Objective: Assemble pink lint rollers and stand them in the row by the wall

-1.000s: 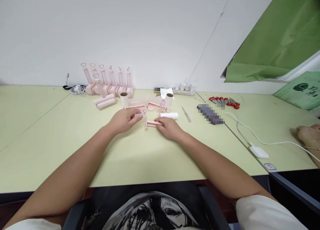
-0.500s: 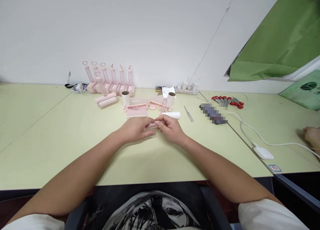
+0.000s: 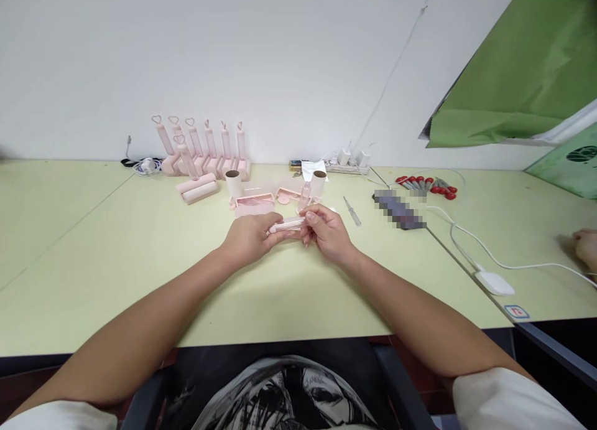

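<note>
A clear pinkish tube (image 3: 287, 224) lies level between my two hands, above the table. My left hand (image 3: 252, 236) grips its left end between thumb and fingers. At its right end, my right hand (image 3: 329, 234) is closed on it with thumb and fingertips. Under the tube, near my fingers, is another pink piece, mostly covered. Just beyond are open pink cases (image 3: 255, 200), a cardboard-cored roll (image 3: 234, 185) on the left, a second roll (image 3: 318, 184) on the right, and an upright clear handle (image 3: 305, 195).
Several pink rollers with heart-shaped loops (image 3: 209, 147) stand by the wall. A screwdriver (image 3: 352, 211), a blurred phone (image 3: 398, 210), red-handled tools (image 3: 415, 182) and a white charger (image 3: 495, 282) lie rightward. Another person's hand (image 3: 586, 246) rests at the far right.
The tube has been raised and now shows plainly between my hands. My right hand has turned and shifted slightly right, now covering the white roll that lay behind it.
</note>
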Demonstrator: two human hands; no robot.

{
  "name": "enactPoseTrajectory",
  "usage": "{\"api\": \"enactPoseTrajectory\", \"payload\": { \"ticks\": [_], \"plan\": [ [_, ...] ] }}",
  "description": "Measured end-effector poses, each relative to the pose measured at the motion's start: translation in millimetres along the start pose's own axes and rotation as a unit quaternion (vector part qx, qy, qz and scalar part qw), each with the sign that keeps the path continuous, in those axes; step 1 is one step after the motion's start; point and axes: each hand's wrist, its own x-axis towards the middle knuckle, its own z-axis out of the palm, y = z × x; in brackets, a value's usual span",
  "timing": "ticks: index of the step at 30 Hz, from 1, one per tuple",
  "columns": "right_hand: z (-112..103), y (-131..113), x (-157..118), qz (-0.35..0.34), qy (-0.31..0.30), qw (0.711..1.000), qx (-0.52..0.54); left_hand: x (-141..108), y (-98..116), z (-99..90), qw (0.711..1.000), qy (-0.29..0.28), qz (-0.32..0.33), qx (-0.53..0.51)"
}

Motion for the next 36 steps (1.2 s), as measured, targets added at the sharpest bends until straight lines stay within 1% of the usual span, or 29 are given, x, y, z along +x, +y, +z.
{"api": "enactPoseTrajectory", "payload": {
  "ticks": [2,4,6,9,11,12,15,17,19,21,23,26,28,30,31,32,34,35,36],
  "plan": [
    [2,0,0,-0.006,0.012,1.000,0.010,1,3,2.5,0.998,0.025,-0.042,-0.050],
    [3,0,1,-0.013,0.029,0.999,0.021,2,4,1.3,0.991,0.054,-0.077,-0.097],
    [0,-3,2,-0.024,0.048,0.998,0.020,5,1,-5.2,0.987,0.073,-0.085,-0.113],
    [-11,-7,5,-0.050,0.087,0.995,-0.013,10,-18,-22.8,0.987,0.075,-0.103,-0.096],
    [-20,-9,8,-0.072,0.111,0.990,-0.040,13,-39,-35.6,0.983,0.070,-0.147,-0.088],
    [-22,-10,8,-0.079,0.118,0.988,-0.056,14,-51,-41.2,0.984,0.054,-0.154,-0.077],
    [-22,-12,7,-0.091,0.108,0.982,-0.124,14,-83,-51.7,0.982,-0.053,-0.177,-0.024],
    [-15,-13,4,-0.099,0.087,0.973,-0.192,13,-96,-53.1,0.975,-0.113,-0.193,-0.010],
    [-5,-15,3,-0.110,0.059,0.956,-0.266,12,-101,-50.9,0.967,-0.148,-0.209,-0.007],
    [5,-17,3,-0.118,0.026,0.939,-0.322,12,-102,-46.4,0.964,-0.158,-0.214,0.002],
    [17,-18,5,-0.117,-0.021,0.924,-0.364,13,-101,-41.5,0.967,-0.154,-0.204,0.018],
    [33,-17,3,-0.091,-0.087,0.897,-0.423,14,-99,-39.0,0.969,-0.158,-0.191,0.020],
    [42,-12,-2,-0.074,-0.102,0.878,-0.462,12,-95,-42.9,0.967,-0.164,-0.194,0.018],
    [48,-6,-8,-0.062,-0.090,0.865,-0.489,10,-86,-50.2,0.969,-0.154,-0.193,0.029],
    [51,-2,-10,-0.058,-0.080,0.867,-0.489,8,-79,-53.9,0.972,-0.144,-0.181,0.032],
    [53,2,-11,-0.059,-0.067,0.875,-0.475,6,-70,-57.0,0.978,-0.134,-0.155,0.026],
    [55,7,-11,-0.056,-0.040,0.913,-0.403,3,-52,-59.9,0.987,-0.143,-0.059,-0.031],
    [54,7,-9,-0.048,-0.032,0.935,-0.350,2,-44,-59.7,0.986,-0.157,-0.015,-0.056],
    [53,7,-6,-0.037,-0.032,0.954,-0.296,1,-38,-59.1,0.984,-0.164,0.015,-0.070]
  ]
}}
